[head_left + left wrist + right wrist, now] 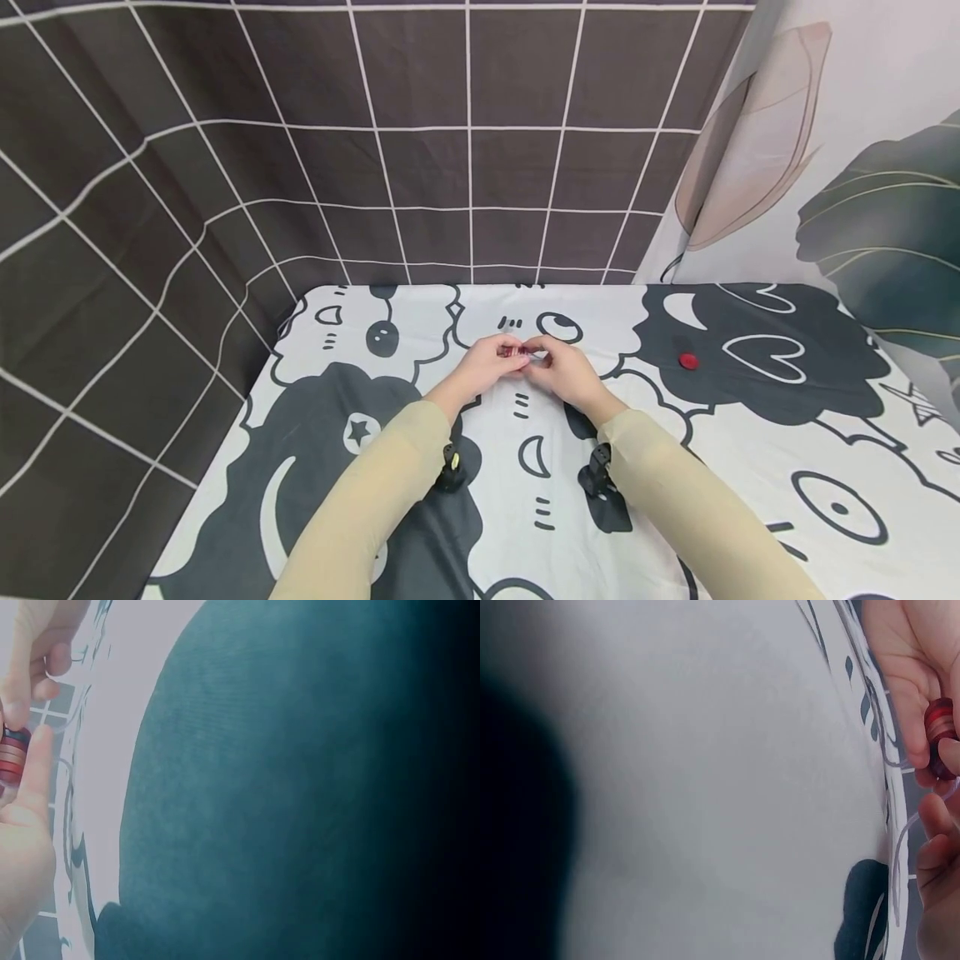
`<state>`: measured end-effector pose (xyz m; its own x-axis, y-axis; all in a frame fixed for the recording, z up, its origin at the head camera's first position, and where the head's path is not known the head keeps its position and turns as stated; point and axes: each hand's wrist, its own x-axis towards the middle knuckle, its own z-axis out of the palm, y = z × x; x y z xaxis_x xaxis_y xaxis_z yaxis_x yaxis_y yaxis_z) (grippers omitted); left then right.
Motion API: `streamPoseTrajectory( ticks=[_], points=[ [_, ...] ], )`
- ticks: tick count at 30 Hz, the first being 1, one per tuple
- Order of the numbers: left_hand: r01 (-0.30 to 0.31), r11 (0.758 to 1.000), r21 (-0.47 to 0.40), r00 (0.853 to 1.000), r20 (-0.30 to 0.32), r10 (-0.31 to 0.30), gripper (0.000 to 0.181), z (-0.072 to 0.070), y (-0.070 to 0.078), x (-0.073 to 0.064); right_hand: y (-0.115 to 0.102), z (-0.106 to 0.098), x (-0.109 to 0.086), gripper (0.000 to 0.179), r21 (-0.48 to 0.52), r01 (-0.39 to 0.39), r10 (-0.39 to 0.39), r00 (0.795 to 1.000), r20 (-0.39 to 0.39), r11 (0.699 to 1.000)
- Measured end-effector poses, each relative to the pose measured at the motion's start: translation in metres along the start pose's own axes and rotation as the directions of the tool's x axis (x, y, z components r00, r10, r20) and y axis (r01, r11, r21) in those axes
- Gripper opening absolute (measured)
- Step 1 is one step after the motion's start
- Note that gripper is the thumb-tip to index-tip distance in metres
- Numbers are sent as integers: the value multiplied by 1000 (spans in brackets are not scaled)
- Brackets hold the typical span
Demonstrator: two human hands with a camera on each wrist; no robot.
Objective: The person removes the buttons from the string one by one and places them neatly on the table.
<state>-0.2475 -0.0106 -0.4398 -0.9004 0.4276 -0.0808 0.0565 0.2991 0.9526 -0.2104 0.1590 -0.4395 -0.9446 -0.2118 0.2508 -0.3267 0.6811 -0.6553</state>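
A small red cylinder [940, 720] with paler bands lies between the thumb and fingers of my left hand [483, 362], which grips it. It shows again as a red banded thing [12, 755] at the left edge of the left wrist view. A thin pale cord [906, 829] trails from its end, past the fingers of my right hand [558, 367]. The right fingertips pinch at that end, where the cord comes out. Both hands meet over the patterned cloth, and the fingers partly hide the cylinder.
A round red piece [688, 361] lies on the dark patch of the cartoon-print cloth [480, 517], to the right of my hands. Dark grid-patterned fabric [517, 167] rises behind and at the left. A leaf-print curtain [892, 75] hangs at the right.
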Motion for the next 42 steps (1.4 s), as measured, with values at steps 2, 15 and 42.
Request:
streamPoseTrajectory(
  ticks=[2,15,42],
  points=[
    [4,1000,-5,1000,-5,-4,30,0,0,0,1,0,0,31,11,-11,11,1000,1,1000],
    [29,995,-92,1000,7,-28,29,-1,-1,0,6,-3,0,30,50,-64,63,998,22,997],
    [-11,995,97,1000,1,11,30,-4,0,-3,16,-17,-7,33,83,-144,141,989,33,986]
  ],
)
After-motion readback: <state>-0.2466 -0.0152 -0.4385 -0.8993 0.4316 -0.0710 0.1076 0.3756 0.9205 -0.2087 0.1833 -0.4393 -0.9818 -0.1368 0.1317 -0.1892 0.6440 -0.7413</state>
